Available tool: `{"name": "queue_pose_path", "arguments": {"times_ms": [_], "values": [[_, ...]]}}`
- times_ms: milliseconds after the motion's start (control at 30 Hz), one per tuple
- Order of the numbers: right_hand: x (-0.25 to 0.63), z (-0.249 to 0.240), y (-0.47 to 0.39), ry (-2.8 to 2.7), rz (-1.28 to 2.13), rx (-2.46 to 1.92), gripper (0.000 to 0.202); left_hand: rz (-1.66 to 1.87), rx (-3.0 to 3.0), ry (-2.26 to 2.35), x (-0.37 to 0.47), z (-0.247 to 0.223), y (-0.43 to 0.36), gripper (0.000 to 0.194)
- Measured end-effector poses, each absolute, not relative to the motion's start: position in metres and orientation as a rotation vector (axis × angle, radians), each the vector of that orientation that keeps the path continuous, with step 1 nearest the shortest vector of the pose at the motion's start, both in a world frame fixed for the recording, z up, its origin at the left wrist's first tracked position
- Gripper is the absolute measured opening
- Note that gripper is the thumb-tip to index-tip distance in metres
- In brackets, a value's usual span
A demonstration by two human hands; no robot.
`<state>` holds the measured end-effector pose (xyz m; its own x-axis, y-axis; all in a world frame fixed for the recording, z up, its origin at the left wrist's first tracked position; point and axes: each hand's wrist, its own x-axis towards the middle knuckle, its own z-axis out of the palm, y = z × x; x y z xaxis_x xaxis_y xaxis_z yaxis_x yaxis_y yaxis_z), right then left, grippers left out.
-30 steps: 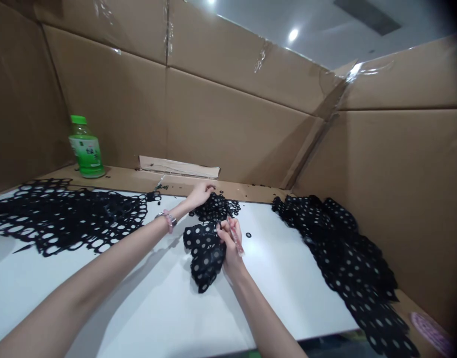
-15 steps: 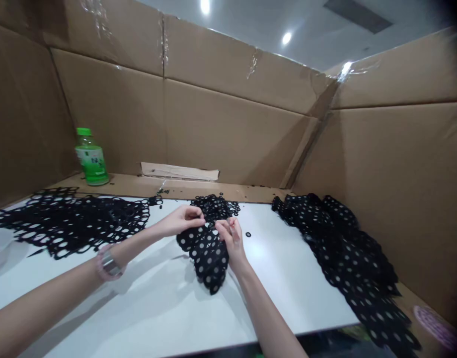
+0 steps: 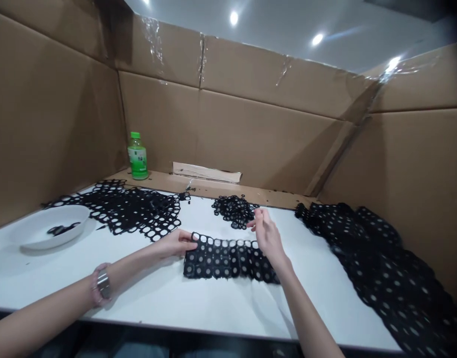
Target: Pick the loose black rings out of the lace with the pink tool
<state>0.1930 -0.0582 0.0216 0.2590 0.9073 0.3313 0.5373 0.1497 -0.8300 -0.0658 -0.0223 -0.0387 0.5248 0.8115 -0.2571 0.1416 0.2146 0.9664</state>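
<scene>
A black strip of joined rings (image 3: 217,261) lies spread on the white table in front of me. Its lower rows look filled in with pale dots, while the top row shows open rings. My left hand (image 3: 178,243) pinches the strip's upper left corner between thumb and fingers. Over the strip's right end, my right hand (image 3: 268,238) is raised with its fingers apart, beside a heap of loose small black rings (image 3: 234,209). I see nothing held in it, though slight blur softens the fingertips. The right hand and wrist cover part of the strip's right end.
Black ring netting (image 3: 135,209) is piled at the left, behind a white bowl (image 3: 27,238) with a few black pieces. A long dotted black sheet (image 3: 377,263) drapes along the right side. A green bottle (image 3: 139,161) stands before the cardboard wall (image 3: 251,134).
The strip, bunched between both hands before, is now stretched out flat. My right hand has moved apart from the left, toward the loose rings. The view has turned left, bringing the whole bowl in.
</scene>
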Motion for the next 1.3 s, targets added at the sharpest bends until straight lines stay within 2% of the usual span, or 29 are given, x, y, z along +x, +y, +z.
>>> {"name": "queue_pose_path", "arguments": {"times_ms": [100, 200, 267, 367, 467, 1100, 1300], "values": [[0.157, 0.023, -0.048, -1.197, 0.549, -1.096, 0.027, 0.591, 1.411, 0.970, -0.073, -0.045, -0.015, 0.037], [0.114, 0.008, -0.038, -1.097, 0.926, -0.782, 0.021, 0.595, 1.552, 1.034, -0.078, -0.045, -0.012, 0.032], [0.095, -0.013, -0.032, -1.053, 1.111, -0.768, 0.023, 0.562, 1.645, 1.039, -0.081, -0.045, -0.010, 0.028], [0.088, -0.045, -0.027, -0.964, 1.166, -0.860, 0.032, 0.519, 1.749, 1.042, -0.086, -0.044, -0.010, 0.027], [0.093, -0.060, -0.026, -1.082, 1.212, -0.945, 0.033, 0.535, 1.760, 1.046, -0.089, -0.041, -0.010, 0.025], [0.093, -0.044, -0.034, -1.361, 1.156, -1.143, 0.024, 0.460, 1.613, 1.031, -0.089, -0.034, -0.008, 0.025], [0.088, -0.043, -0.036, -1.616, 0.949, -1.191, 0.025, 0.509, 1.678, 1.028, -0.089, -0.035, -0.010, 0.024]]}}
